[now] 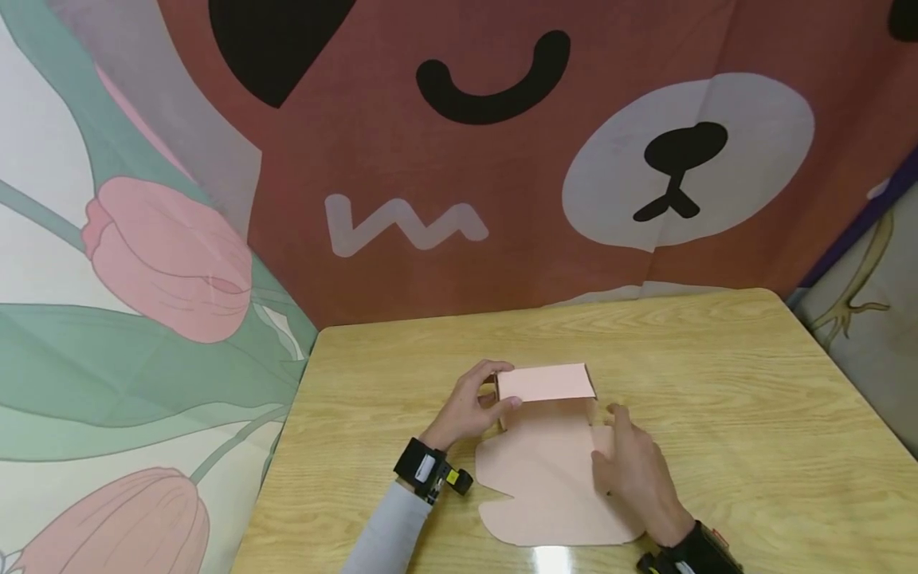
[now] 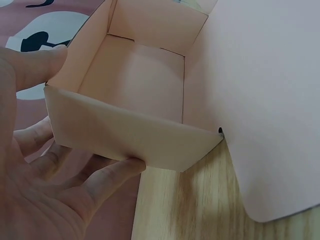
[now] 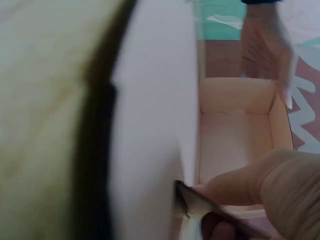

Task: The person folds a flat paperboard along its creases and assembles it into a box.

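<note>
A pink cardboard box (image 1: 547,383) stands tilted on the wooden table, its inside (image 2: 135,80) facing the left wrist camera. Its broad lid (image 1: 534,470), with rounded flaps, spreads from the box toward the person. My left hand (image 1: 466,406) grips the box's left end, thumb over the rim and fingers against the outer end wall (image 2: 115,130). At the lid's right side is my right hand (image 1: 634,474). In the right wrist view its thumb and a finger pinch a narrow flap (image 3: 200,202) with a dark edge.
The wood-grain table (image 1: 387,359) meets a brown cloth (image 1: 402,279) with a printed bear face at its far edge. A flowered cloth (image 1: 172,263) hangs along the left. Both wrists wear black camera mounts (image 1: 423,466).
</note>
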Available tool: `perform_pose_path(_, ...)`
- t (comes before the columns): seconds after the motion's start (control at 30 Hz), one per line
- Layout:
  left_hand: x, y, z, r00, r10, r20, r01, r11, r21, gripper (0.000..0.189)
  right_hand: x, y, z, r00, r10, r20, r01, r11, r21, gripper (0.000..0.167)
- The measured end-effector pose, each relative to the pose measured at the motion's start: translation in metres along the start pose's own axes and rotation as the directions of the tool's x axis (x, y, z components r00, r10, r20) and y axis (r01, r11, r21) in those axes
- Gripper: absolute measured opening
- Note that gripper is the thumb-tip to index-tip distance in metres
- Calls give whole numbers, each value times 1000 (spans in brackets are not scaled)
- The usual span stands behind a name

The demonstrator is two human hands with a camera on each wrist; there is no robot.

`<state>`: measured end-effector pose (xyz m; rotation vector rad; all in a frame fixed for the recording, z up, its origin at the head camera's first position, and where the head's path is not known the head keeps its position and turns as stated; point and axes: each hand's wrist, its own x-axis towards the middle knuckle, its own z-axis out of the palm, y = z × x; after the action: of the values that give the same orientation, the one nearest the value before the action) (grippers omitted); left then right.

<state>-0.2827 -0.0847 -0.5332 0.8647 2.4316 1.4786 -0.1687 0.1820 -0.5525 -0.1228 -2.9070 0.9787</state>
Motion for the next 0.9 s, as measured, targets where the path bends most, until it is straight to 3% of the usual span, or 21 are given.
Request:
perform_pose_path(0.13, 0, 1, -1, 1000, 1, 6, -1, 1000, -14, 52, -4, -1, 6, 984, -151, -99, 146, 988, -55, 112)
perform_pose_path(0.23, 0, 1, 0, 1000, 1, 10, 0, 1000, -20, 52, -6, -1, 8, 961, -233, -147, 217, 969, -117, 118)
perform_pose_path(0.43, 0, 0, 0, 1000, -6, 5, 6, 1000, -20, 52, -6, -1, 9, 930, -315, -189, 291, 946, -144, 111)
perform_pose_path(0.67, -1, 0, 0, 1000, -7, 3, 8, 999, -33, 55, -2, -1, 10, 867, -416, -275, 387, 909, -156, 90)
perform_pose_path(0.7, -1, 0, 0, 1000, -10, 1, 10, 999, -32, 56, -2, -1, 10, 865, -419, -275, 390, 908, -154, 88)
perform_pose_path(0.77, -2, -1, 0, 1000, -12, -2, 12, 999, -32, 57, -2, -1, 10, 882, -395, -257, 376, 919, -121, 86)
perform_pose_path(0.9, -3, -1, 1, 1000, -9, -9, 9, 999, -40, 55, -3, 2, 8, 938, -294, -186, 303, 953, 24, 79)
